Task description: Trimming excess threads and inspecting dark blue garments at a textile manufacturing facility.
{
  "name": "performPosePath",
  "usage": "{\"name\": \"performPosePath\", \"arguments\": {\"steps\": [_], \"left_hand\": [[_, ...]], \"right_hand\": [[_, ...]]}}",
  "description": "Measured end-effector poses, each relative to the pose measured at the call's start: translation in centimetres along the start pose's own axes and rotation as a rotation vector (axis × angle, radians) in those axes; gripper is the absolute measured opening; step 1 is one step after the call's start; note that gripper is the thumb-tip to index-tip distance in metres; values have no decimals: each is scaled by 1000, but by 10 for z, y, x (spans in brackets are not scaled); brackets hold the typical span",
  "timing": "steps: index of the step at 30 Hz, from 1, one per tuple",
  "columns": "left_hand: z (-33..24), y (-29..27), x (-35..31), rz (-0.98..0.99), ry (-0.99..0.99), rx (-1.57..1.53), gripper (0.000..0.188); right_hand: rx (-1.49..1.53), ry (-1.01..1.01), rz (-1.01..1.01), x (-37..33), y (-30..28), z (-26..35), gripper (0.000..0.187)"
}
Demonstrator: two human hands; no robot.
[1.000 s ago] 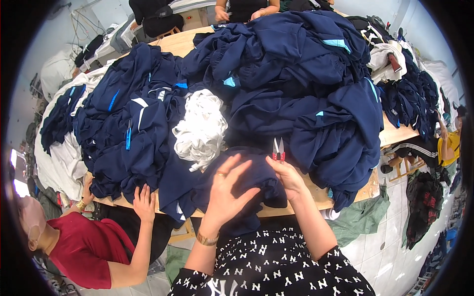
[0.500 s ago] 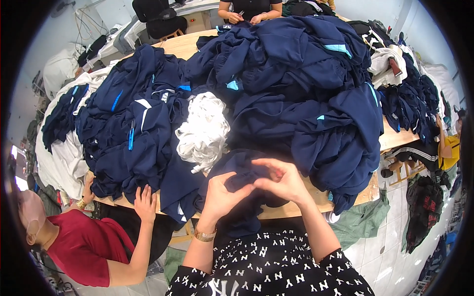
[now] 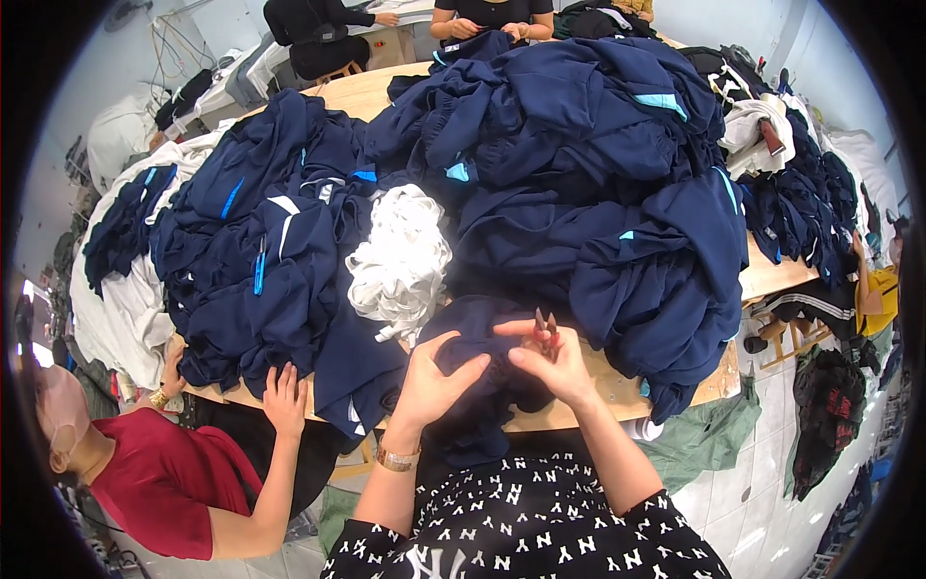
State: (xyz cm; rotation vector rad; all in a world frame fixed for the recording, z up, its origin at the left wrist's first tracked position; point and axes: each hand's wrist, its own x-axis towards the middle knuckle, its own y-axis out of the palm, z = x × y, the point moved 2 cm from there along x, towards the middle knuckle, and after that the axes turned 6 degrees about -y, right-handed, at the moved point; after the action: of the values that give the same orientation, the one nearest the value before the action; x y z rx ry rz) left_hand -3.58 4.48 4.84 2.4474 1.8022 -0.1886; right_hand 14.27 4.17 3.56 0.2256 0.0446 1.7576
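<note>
A crumpled navy garment (image 3: pixel 482 425) lies at the table's near edge, part of it hanging over between my forearms. My left hand (image 3: pixel 431 378) is curled at its left side, with navy cloth between thumb and forefinger; the other fingertips are hidden. Small thread snips (image 3: pixel 546 328) with reddish handles stick up from my right hand (image 3: pixel 555 365), blades pointing away from me. The thumb and forefinger of that hand reach toward the same garment. Just beyond my left hand rests a bundle of white elastic or tape (image 3: pixel 400 256).
Large navy garment heaps (image 3: pixel 569 125) cover much of the wooden table (image 3: pixel 559 415). Blue-handled snips (image 3: pixel 258 270) lie on the left heap. A co-worker in a dark red top (image 3: pixel 174 473) sits at my left, a hand on the edge. Another person (image 3: pixel 492 21) works opposite.
My thumbs, touching before, have moved apart. The snips in my right hand have come into view. At the back left, a person in black now shows near the chair.
</note>
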Motion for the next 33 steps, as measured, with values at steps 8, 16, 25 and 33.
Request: {"name": "performPosePath", "arguments": {"steps": [8,16,25,33], "left_hand": [[3,7,1,-82,106,220,20],[4,5,-1,-71,43,148,24],[-9,9,-6,-96,217,10,22],[-2,2,-5,-69,235,72,20]], "right_hand": [[-580,-248,-35,10,23,21,15],[-89,-5,-12,14,18,16,11],[-135,96,-23,18,13,10,17],[-154,94,-13,18,14,15,17]]}}
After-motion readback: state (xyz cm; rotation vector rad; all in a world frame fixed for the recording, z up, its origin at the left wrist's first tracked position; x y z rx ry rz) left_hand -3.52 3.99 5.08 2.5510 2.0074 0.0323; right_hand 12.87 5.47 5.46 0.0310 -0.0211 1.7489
